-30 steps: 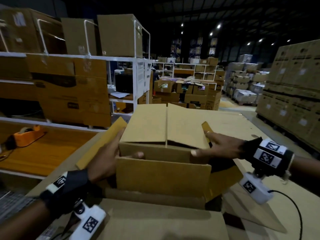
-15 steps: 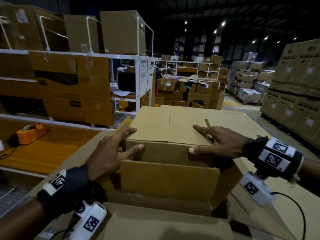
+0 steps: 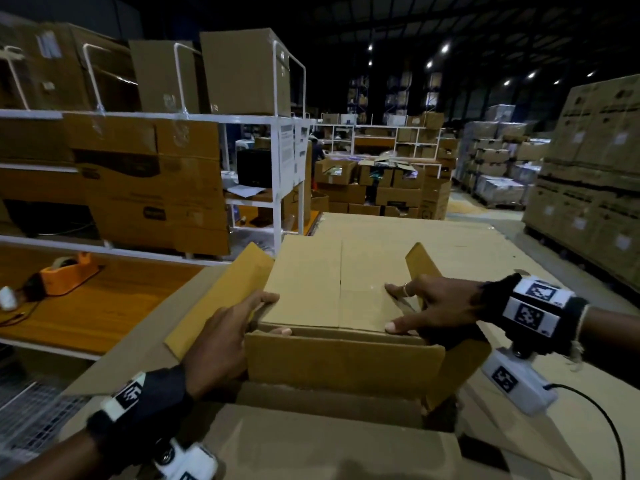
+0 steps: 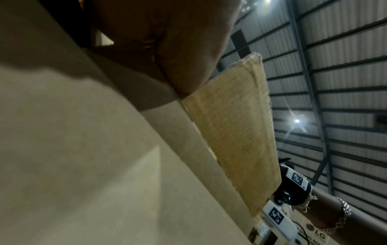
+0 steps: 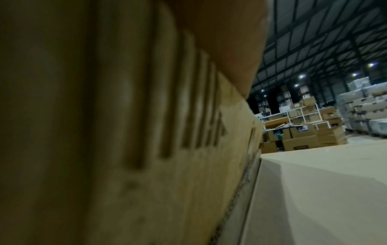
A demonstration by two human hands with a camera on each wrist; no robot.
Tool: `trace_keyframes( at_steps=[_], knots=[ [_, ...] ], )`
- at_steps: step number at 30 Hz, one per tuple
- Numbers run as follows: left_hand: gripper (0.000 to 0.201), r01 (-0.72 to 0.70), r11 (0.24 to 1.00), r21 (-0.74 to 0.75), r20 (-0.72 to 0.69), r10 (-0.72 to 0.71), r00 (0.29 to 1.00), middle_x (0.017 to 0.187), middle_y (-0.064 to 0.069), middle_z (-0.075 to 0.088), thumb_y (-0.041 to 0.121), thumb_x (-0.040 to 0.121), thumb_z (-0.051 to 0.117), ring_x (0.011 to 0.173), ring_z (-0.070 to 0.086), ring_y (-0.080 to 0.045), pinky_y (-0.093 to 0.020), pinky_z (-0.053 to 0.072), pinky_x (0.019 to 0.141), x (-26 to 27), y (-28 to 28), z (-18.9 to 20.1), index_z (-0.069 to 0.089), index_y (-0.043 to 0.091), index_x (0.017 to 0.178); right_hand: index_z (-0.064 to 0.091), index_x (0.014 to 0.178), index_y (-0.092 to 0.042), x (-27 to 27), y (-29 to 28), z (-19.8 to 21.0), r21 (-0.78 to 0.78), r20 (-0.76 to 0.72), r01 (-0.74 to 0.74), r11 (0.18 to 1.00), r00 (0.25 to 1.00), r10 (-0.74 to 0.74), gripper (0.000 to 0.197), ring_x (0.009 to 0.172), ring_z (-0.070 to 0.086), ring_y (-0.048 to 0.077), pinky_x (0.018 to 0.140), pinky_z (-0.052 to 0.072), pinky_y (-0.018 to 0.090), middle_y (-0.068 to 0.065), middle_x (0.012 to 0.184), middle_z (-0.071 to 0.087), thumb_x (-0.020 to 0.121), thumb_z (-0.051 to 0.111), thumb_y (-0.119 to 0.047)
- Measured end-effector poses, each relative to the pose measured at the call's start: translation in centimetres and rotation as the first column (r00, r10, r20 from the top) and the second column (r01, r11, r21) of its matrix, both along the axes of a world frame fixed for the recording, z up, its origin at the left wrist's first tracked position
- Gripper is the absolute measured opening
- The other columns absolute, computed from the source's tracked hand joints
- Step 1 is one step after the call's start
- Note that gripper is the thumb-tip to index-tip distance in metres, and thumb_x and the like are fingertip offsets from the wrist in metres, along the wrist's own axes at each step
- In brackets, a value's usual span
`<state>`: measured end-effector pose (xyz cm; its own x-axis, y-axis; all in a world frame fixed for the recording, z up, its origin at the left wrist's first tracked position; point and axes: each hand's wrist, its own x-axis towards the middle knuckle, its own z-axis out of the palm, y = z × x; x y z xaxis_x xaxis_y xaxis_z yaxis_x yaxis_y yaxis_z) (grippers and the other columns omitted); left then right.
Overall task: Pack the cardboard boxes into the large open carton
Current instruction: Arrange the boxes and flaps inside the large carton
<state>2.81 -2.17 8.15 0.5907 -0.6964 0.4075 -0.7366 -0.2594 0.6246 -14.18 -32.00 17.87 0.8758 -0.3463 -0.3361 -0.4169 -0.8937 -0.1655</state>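
Closed cardboard box (image 3: 332, 289) found lowered part-way into the large open carton (image 3: 343, 362), top face about level with the carton's near wall and well below the two raised side flaps (image 3: 221, 296). Left hand (image 3: 221, 337) placed at the box's near-left corner, fingers straight along the top edge, thumb lying along the near top edge; pressing and steering rather than clasping. Right hand (image 3: 436, 306) spread flat on the top near the right corner, fingers extended, ring visible on one finger; likewise released, nothing enclosed. Wrist views largely blocked by cardboard at close range: left wrist shows palm against a flap (image 4: 232, 132), right wrist shows a printed carton wall (image 5: 125, 132); finger detail not confirmed from either. Box judged stiff corrugated board, plain dry surface, moderate friction, not slippery. Weight not determinable; flat-handed pushing suggests a snug fit rather than a heavy load. Centre seam of the top appears unsealed or thinly taped, therefore a weak spot: pressure best kept at corners and edges, where the walls carry the load. Risk noted of the right side flap folding inward and jamming under the box. Orange tape dispenser (image 3: 67, 273) lying on the wooden surface to the left, well apart.
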Motion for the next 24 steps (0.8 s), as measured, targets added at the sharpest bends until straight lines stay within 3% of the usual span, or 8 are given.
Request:
trace_keyframes(
  at_steps=[3, 6, 9, 14, 17, 19, 22, 24],
  knots=[
    [0.062, 0.033, 0.999, 0.008, -0.024, -0.033, 0.999, 0.096, 0.022, 0.072, 0.052, 0.084, 0.073, 0.086, 0.07, 0.008, -0.015, 0.057, 0.069, -0.3, 0.1, -0.3, 0.055, 0.03, 0.14, 0.025, 0.159, -0.013, 0.1, 0.3, -0.4, -0.035, -0.044, 0.017, 0.999, 0.999, -0.018, 0.11, 0.109, 0.053, 0.016, 0.092, 0.044, 0.03, 0.007, 0.141, 0.055, 0.078, 0.059, -0.08],
    [0.058, 0.035, 0.999, 0.019, 0.0, -0.035, 0.999, 0.093, 0.02, 0.074, 0.045, 0.086, 0.077, 0.082, 0.07, 0.005, -0.015, 0.055, 0.066, -0.8, 0.3, -0.6, 0.058, 0.027, 0.138, 0.026, 0.159, -0.012, 0.0, 0.7, -0.9, -0.056, -0.048, 0.022, 0.998, 0.999, -0.024, 0.106, 0.101, 0.051, 0.015, 0.088, 0.043, 0.029, 0.003, 0.12, 0.058, 0.082, 0.061, -0.075],
    [0.06, 0.023, 0.994, 0.107, 0.021, -0.025, 0.999, 0.091, 0.019, 0.074, 0.046, 0.086, 0.08, 0.082, 0.071, 0.003, -0.026, 0.059, 0.071, -0.9, 0.8, -0.7, 0.058, 0.031, 0.139, 0.031, 0.156, -0.012, -0.1, 0.8, -1.8, -0.12, -0.08, -0.017, 0.993, 0.997, 0.008, 0.114, 0.106, 0.056, 0.015, 0.096, 0.05, 0.035, 0.001, 0.131, 0.059, 0.073, 0.064, -0.083],
    [0.065, -0.011, 0.934, 0.358, 0.103, -0.028, 0.994, 0.137, 0.014, 0.052, 0.017, 0.09, 0.078, 0.114, 0.054, -0.004, -0.02, 0.046, 0.091, -1.0, 1.8, 1.3, 0.05, 0.029, 0.147, 0.033, 0.156, -0.013, 0.1, 1.3, -1.5, -0.211, -0.107, -0.089, 0.973, 0.992, 0.067, 0.099, 0.124, 0.055, 0.024, 0.102, 0.048, 0.036, 0.006, 0.146, 0.053, 0.083, 0.064, -0.073],
    [0.07, -0.046, 0.897, 0.44, 0.139, -0.017, 0.99, 0.145, 0.011, 0.057, 0.021, 0.085, 0.084, 0.126, 0.055, -0.007, -0.027, 0.051, 0.103, -0.3, 1.7, 2.4, 0.052, 0.032, 0.147, 0.051, 0.149, -0.022, 0.8, 0.9, -0.1, -0.202, -0.042, -0.1, 0.974, 0.995, 0.093, 0.071, 0.11, 0.062, 0.017, 0.098, 0.051, 0.032, 0.0, 0.124, 0.067, 0.089, 0.067, -0.059],
    [0.075, -0.069, 0.885, 0.461, 0.141, 0.003, 0.99, 0.142, 0.005, 0.06, 0.019, 0.084, 0.085, 0.118, 0.062, -0.007, -0.027, 0.059, 0.091, 0.2, 1.3, 2.7, 0.049, 0.032, 0.149, 0.058, 0.142, -0.023, 1.8, 0.8, 0.5, -0.21, -0.011, -0.104, 0.972, 0.995, 0.103, 0.066, 0.11, 0.063, 0.016, 0.097, 0.052, 0.034, -0.003, 0.114, 0.067, 0.088, 0.07, -0.057],
    [0.083, -0.063, 0.875, 0.48, 0.101, 0.016, 0.995, 0.14, 0.002, 0.061, 0.019, 0.088, 0.08, 0.102, 0.061, -0.003, -0.012, 0.055, 0.069, 0.4, 0.4, 2.9, 0.034, 0.028, 0.157, 0.048, 0.149, -0.017, 3.3, 0.6, 0.9, -0.229, 0.023, -0.089, 0.969, 0.995, 0.097, 0.08, 0.124, 0.056, 0.022, 0.101, 0.049, 0.035, 0.004, 0.138, 0.059, 0.085, 0.071, -0.06],
    [0.09, -0.038, 0.891, 0.452, 0.066, 0.009, 0.998, 0.14, 0.003, 0.062, 0.021, 0.088, 0.08, 0.106, 0.062, -0.004, -0.009, 0.053, 0.072, 0.3, -0.2, 3.0, 0.026, 0.029, 0.16, 0.041, 0.153, -0.013, 4.0, 0.3, 1.0, -0.209, 0.033, -0.081, 0.975, 0.995, 0.09, 0.089, 0.132, 0.052, 0.025, 0.107, 0.047, 0.037, 0.007, 0.148, 0.051, 0.084, 0.073, -0.06]
  ],
)
